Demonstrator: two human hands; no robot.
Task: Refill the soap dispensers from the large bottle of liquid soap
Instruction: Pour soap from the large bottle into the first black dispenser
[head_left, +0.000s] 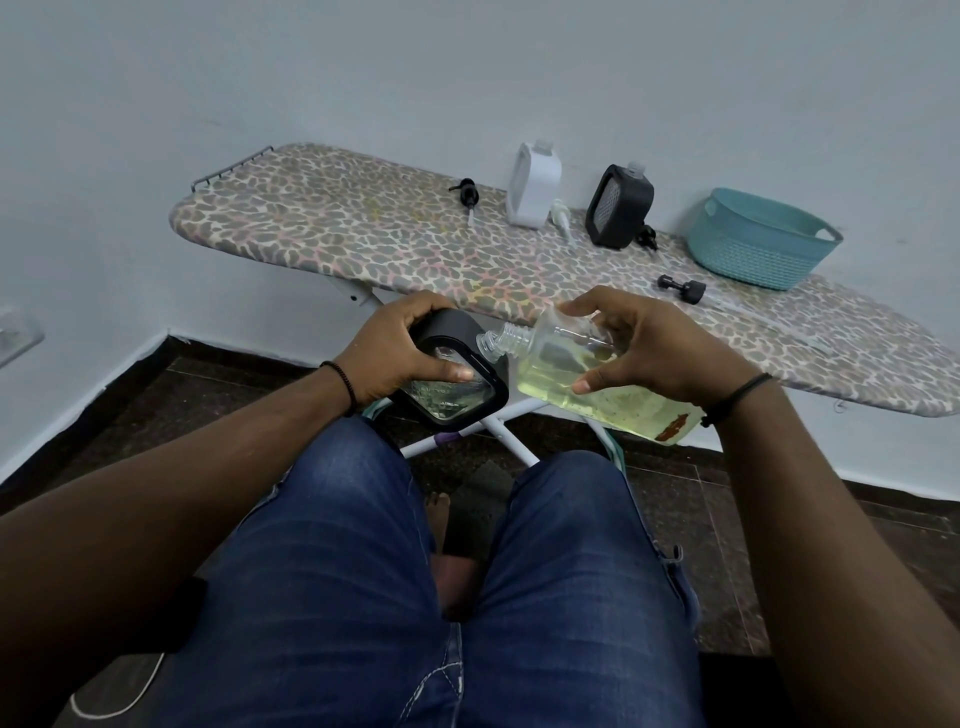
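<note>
Two dispensers, white (534, 186) and black (618, 207), wait uncapped on the ironing board (332, 228), while just before its near edge the left hand (400, 353) grips a third (457, 379), right hand (649, 353) clamping the tilted soap bottle (587, 384), mouths touching.

Clear bottle (571, 374) (yellow soap) tilted, neck at black dispenser (457, 384)

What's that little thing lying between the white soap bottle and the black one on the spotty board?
A white pump head lies there, seen in the head view.
</note>
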